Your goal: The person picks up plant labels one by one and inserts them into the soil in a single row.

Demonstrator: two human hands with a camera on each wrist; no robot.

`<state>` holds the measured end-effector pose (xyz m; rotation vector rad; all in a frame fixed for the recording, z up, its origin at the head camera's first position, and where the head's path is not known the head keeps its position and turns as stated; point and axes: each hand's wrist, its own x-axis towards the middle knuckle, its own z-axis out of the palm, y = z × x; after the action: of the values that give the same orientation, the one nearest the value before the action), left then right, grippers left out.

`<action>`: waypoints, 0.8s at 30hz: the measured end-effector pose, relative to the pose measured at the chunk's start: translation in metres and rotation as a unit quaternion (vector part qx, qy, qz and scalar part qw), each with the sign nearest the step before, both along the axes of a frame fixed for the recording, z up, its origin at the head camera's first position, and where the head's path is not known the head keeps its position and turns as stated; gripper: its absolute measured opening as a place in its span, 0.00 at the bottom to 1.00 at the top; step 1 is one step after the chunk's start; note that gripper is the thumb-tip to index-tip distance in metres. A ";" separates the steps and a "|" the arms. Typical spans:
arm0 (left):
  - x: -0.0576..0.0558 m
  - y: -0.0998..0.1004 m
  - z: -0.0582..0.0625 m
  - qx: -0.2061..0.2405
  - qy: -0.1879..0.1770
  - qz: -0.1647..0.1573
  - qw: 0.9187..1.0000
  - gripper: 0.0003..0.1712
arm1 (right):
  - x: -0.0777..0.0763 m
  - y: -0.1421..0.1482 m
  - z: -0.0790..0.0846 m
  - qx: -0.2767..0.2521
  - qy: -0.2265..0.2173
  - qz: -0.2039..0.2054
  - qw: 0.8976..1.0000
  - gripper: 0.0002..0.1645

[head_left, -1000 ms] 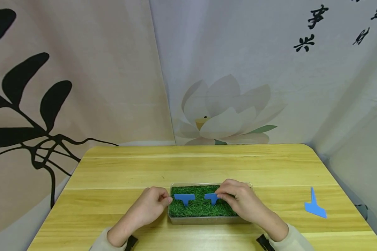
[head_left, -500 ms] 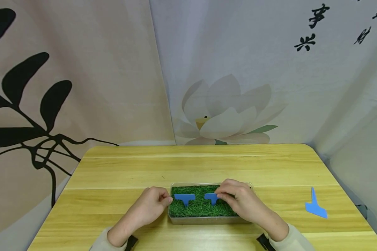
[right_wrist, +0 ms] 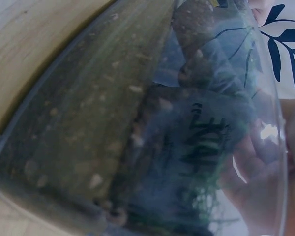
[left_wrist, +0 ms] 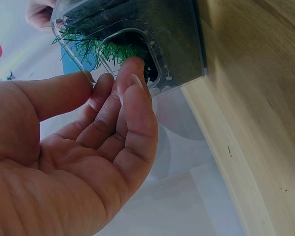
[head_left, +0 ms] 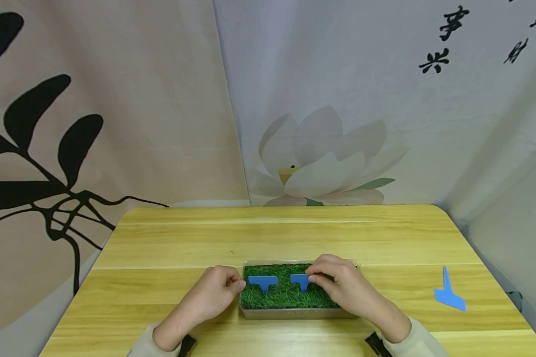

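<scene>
A clear plastic box [head_left: 299, 314] holds soil under green grass [head_left: 281, 297]. Two blue T-shaped plant labels stand in the grass, a left label [head_left: 263, 281] and a right label [head_left: 299, 280]. My right hand [head_left: 339, 282] pinches the right end of the right label between thumb and fingers. At the box's left end, my left hand [head_left: 216, 291] holds the rim; in the left wrist view its thumb is on the rim and its curled fingers [left_wrist: 137, 113] lie against the end wall. The right wrist view shows mostly the box wall [right_wrist: 88, 137], with part of the right hand behind it.
Another blue plant label [head_left: 449, 295] lies flat on the wooden table [head_left: 183, 238], well right of the box. Behind the table hangs a printed cloth [head_left: 169, 99] with plant and flower patterns.
</scene>
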<state>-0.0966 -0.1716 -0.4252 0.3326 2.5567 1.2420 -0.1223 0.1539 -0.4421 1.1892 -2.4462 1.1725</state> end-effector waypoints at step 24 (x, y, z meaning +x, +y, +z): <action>0.002 0.002 0.002 -0.002 0.009 0.006 1.000 0.14 | 0.009 0.038 0.018 0.059 0.020 -0.124 0.990 0.28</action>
<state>-0.0941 -0.1699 -0.4237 0.3315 2.5797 1.2438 -0.1132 0.1917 -0.4243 0.8922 -2.5722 0.9364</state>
